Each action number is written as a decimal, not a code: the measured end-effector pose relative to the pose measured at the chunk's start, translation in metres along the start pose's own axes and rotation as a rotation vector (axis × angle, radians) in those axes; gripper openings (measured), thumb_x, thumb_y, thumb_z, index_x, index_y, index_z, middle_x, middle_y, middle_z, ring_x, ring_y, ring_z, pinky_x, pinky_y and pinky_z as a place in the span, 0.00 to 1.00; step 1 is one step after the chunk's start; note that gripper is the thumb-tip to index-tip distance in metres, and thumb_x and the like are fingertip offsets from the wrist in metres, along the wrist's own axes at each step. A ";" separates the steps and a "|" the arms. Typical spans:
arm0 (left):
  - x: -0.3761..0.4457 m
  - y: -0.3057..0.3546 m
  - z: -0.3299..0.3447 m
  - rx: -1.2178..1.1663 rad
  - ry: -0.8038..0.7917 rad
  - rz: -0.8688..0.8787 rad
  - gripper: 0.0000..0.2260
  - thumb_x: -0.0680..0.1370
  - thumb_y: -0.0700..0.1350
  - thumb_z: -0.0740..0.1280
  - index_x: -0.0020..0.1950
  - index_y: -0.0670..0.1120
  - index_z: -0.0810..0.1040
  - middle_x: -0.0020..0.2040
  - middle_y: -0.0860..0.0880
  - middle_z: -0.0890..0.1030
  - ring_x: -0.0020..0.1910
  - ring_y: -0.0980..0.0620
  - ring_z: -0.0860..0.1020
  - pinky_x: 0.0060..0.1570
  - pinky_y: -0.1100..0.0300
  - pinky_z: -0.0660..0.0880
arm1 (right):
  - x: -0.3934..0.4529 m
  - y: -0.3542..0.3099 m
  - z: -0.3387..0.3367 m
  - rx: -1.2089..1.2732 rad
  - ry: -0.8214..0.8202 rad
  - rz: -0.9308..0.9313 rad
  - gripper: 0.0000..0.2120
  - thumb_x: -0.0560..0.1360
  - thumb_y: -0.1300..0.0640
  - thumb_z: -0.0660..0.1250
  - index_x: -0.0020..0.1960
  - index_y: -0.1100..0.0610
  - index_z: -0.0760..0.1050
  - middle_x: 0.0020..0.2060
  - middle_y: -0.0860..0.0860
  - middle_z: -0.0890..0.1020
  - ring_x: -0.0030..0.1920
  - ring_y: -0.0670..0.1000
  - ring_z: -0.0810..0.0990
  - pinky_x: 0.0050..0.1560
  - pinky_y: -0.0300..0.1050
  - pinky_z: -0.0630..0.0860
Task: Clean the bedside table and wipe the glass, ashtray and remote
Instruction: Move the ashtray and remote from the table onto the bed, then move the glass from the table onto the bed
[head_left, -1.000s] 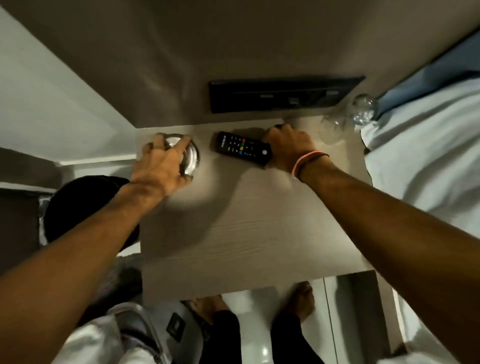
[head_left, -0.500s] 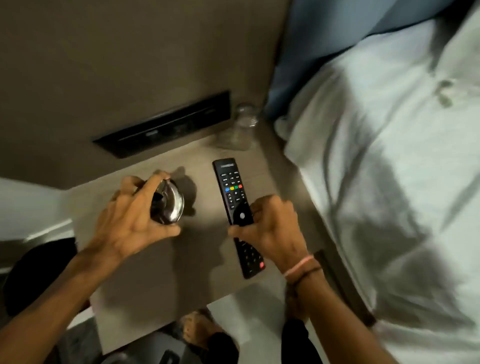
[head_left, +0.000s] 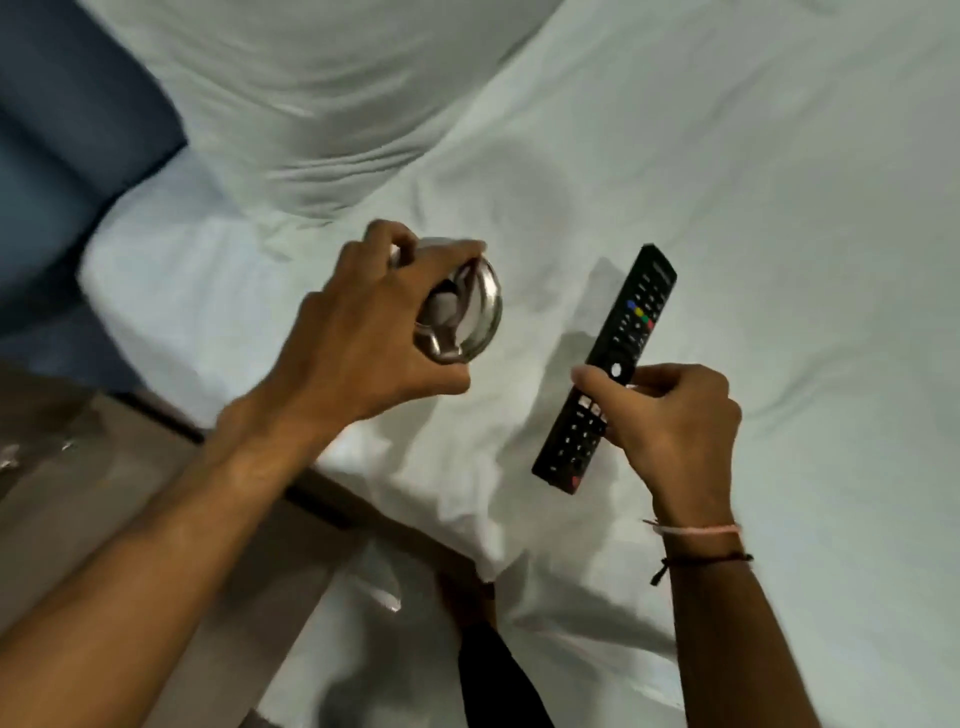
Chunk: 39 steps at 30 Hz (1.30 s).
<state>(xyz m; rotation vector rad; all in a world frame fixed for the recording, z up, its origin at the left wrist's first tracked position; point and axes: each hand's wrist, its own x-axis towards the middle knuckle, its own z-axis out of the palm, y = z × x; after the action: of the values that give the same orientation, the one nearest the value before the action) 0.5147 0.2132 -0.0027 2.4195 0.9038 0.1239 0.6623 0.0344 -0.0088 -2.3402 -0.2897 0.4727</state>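
My left hand (head_left: 363, 338) grips a round shiny metal ashtray (head_left: 470, 317) by its rim and holds it tilted above the white bed sheet. My right hand (head_left: 670, 421) holds a long black remote (head_left: 631, 332) around its middle, buttons facing up, its far end pointing up and to the right over the bed. Both objects are in the air, apart from each other. The bedside table (head_left: 78, 499) shows only as a blurred wooden corner at the lower left. The glass is out of view.
A white sheet (head_left: 727, 182) covers the bed across most of the view, with a pillow (head_left: 322, 93) at the top. A blue headboard (head_left: 62, 156) stands at the upper left. My feet and dark trouser legs (head_left: 493, 670) are at the bottom.
Both hands lifted the ashtray and the remote off the bedside table and carried them right, over the bed. The view swung from the table to the bed.
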 end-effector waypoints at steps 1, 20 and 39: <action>0.015 0.013 0.016 0.009 -0.030 0.036 0.44 0.60 0.60 0.76 0.73 0.68 0.62 0.68 0.52 0.65 0.65 0.47 0.70 0.54 0.48 0.77 | 0.015 0.013 -0.008 -0.017 0.029 0.034 0.17 0.61 0.42 0.78 0.37 0.56 0.82 0.31 0.51 0.84 0.37 0.53 0.85 0.43 0.53 0.84; -0.131 -0.147 0.023 0.493 0.500 -0.311 0.40 0.76 0.73 0.54 0.82 0.53 0.52 0.82 0.40 0.55 0.81 0.43 0.55 0.75 0.37 0.57 | -0.060 -0.047 0.110 -0.182 -0.164 -0.859 0.41 0.74 0.35 0.67 0.80 0.52 0.57 0.80 0.57 0.57 0.81 0.55 0.52 0.78 0.56 0.57; -0.417 -0.309 0.056 0.514 0.448 -0.844 0.38 0.78 0.69 0.54 0.82 0.48 0.54 0.81 0.38 0.59 0.76 0.38 0.65 0.73 0.36 0.62 | -0.232 -0.108 0.456 -0.500 -0.762 -1.189 0.25 0.73 0.52 0.72 0.67 0.57 0.70 0.64 0.60 0.72 0.58 0.65 0.77 0.55 0.54 0.76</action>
<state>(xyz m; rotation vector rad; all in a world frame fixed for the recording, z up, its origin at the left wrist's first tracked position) 0.0294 0.1168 -0.1692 2.2319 2.3154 0.1257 0.2557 0.3132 -0.1818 -1.8208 -2.1637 0.6693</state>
